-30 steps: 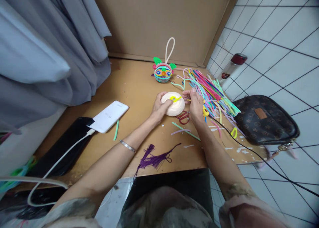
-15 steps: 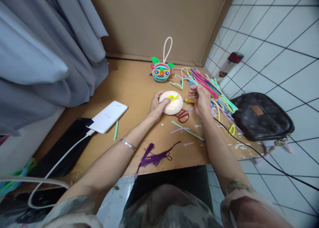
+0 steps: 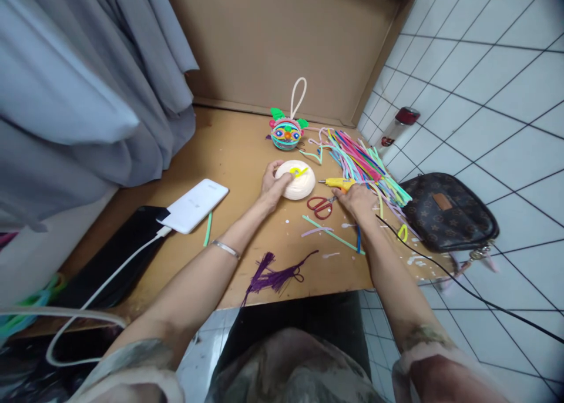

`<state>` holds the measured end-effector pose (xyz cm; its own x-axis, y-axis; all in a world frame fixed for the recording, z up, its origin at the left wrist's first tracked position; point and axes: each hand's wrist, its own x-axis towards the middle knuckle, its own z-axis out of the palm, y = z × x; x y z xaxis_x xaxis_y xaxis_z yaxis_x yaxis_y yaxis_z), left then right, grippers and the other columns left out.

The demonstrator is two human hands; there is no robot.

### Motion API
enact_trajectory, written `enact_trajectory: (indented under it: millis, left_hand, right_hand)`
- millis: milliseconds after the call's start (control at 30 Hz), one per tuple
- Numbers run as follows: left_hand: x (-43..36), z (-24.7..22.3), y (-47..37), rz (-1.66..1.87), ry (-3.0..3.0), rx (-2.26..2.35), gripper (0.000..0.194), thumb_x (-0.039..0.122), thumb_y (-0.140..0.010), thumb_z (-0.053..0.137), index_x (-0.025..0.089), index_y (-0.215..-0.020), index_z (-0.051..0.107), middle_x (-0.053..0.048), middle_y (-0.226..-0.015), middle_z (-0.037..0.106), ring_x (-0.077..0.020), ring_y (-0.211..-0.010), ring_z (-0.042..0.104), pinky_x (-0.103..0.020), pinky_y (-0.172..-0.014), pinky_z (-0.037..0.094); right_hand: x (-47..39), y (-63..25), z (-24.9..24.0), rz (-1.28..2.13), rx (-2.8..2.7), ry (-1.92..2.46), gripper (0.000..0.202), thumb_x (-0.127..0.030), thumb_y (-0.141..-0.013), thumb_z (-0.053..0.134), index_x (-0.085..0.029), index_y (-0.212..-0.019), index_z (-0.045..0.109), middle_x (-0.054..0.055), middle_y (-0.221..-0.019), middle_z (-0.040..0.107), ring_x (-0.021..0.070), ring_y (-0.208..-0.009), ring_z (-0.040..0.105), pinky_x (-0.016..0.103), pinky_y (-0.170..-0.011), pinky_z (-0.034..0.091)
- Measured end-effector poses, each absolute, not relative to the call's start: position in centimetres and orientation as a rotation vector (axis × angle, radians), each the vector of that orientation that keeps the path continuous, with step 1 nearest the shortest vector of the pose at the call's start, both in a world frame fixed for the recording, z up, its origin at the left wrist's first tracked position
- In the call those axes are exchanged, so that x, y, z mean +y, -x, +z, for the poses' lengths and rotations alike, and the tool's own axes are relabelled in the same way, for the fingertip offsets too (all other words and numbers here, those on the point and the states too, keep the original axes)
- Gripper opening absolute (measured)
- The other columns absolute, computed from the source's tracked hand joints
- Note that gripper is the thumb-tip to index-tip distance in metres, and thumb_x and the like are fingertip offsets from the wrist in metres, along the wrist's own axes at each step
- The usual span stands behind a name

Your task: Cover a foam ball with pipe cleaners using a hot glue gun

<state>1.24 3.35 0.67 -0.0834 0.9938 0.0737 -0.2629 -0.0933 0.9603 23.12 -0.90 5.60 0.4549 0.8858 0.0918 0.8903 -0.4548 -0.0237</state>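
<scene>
My left hand (image 3: pixel 274 185) is closed on the edge of a cream-white round disc (image 3: pixel 302 188), thumb on top. A short bright-yellow strip (image 3: pixel 299 172) lies across the disc's middle, beside the thumb. To the right, my right hand (image 3: pixel 359 202) has its fingers around the handle of a yellow glue gun (image 3: pixel 339 183), whose nozzle points left at the disc without touching it. Red-handled scissors (image 3: pixel 320 207) lie just below the nozzle, their blades partly hidden by my right hand. Green and lilac pipe cleaners (image 3: pixel 332 232) lie crossed nearer to me.
Behind stands a colourful animal-face ornament (image 3: pixel 286 134) with a white loop. A bundle of pipe cleaners (image 3: pixel 359 156) and a brown bag (image 3: pixel 449 209) are at the right. A purple tassel (image 3: pixel 275 276) lies near the front edge, a white power bank (image 3: pixel 194 206) at the left.
My right hand has come down from above the table and closed around the glue gun's handle. My left hand still holds the disc, slightly further left in view.
</scene>
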Motion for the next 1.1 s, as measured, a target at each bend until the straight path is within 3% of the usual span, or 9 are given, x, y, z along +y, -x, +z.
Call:
enact_trajectory:
  millis: [200, 300, 467, 700, 933, 1100]
  left_hand:
    - [3.5, 0.6, -0.9, 1.422, -1.045, 0.964, 0.068, 0.038, -0.055, 0.074, 0.022, -0.119, 0.059, -0.004, -0.102, 0.07, -0.0234, -0.088, 0.068, -0.04, -0.084, 0.06]
    - [3.5, 0.5, -0.9, 1.411, -1.04, 0.927, 0.07, 0.038, -0.054, 0.075, 0.022, -0.12, 0.06, -0.005, -0.104, 0.071, -0.0238, -0.091, 0.069, -0.04, -0.087, 0.06]
    - [3.3, 0.5, -0.9, 1.404, -1.094, 0.857, 0.071, 0.038, -0.052, 0.076, 0.022, -0.12, 0.06, -0.006, -0.106, 0.072, -0.0257, -0.099, 0.069, -0.04, -0.091, 0.06]
    - [3.2, 0.4, -0.6, 1.378, -1.182, 0.806, 0.075, 0.039, -0.053, 0.077, 0.02, -0.123, 0.057, -0.008, -0.112, 0.072, -0.0286, -0.107, 0.069, -0.044, -0.098, 0.058]
    - [3.1, 0.2, -0.7, 1.384, -1.265, 0.762, 0.072, 0.04, -0.055, 0.079, 0.022, -0.12, 0.057, -0.008, -0.117, 0.071, -0.0293, -0.115, 0.066, -0.045, -0.106, 0.054]
    - [2.9, 0.1, -0.7, 1.39, -1.28, 0.739, 0.071, 0.04, -0.056, 0.079, 0.023, -0.121, 0.056, -0.009, -0.123, 0.071, -0.0303, -0.118, 0.067, -0.047, -0.109, 0.054]
  right_hand:
    - [-1.0, -24.0, 5.1, -0.025, -1.399, 2.502, 0.047, -0.046, -0.089, 0.067, -0.009, -0.116, 0.079, 0.025, -0.112, 0.08, 0.0392, -0.108, 0.077, 0.042, -0.083, 0.058]
    - [-1.5, -24.6, 5.5, -0.035, -1.253, 2.359, 0.044, -0.046, -0.085, 0.067, -0.012, -0.11, 0.078, 0.02, -0.103, 0.08, 0.0375, -0.098, 0.075, 0.043, -0.078, 0.056]
    - [-0.6, -24.5, 6.3, 0.073, -1.183, 1.914, 0.034, -0.049, -0.077, 0.067, -0.017, -0.088, 0.069, 0.006, -0.079, 0.07, 0.023, -0.072, 0.063, 0.036, -0.07, 0.051]
    - [0.3, -22.2, 5.1, -0.004, -1.213, 1.446, 0.038, -0.047, -0.07, 0.068, -0.021, -0.097, 0.06, 0.005, -0.091, 0.068, 0.0213, -0.08, 0.063, 0.037, -0.078, 0.054]
    - [-1.2, -23.9, 4.1, -0.048, -1.302, 1.377, 0.044, -0.054, -0.068, 0.069, -0.023, -0.097, 0.057, 0.004, -0.088, 0.064, 0.0198, -0.07, 0.059, 0.037, -0.068, 0.054]
    - [-1.4, -24.2, 4.1, -0.169, -1.454, 1.398, 0.037, -0.051, -0.072, 0.068, -0.024, -0.095, 0.056, 0.004, -0.089, 0.066, 0.0225, -0.079, 0.063, 0.041, -0.077, 0.057]
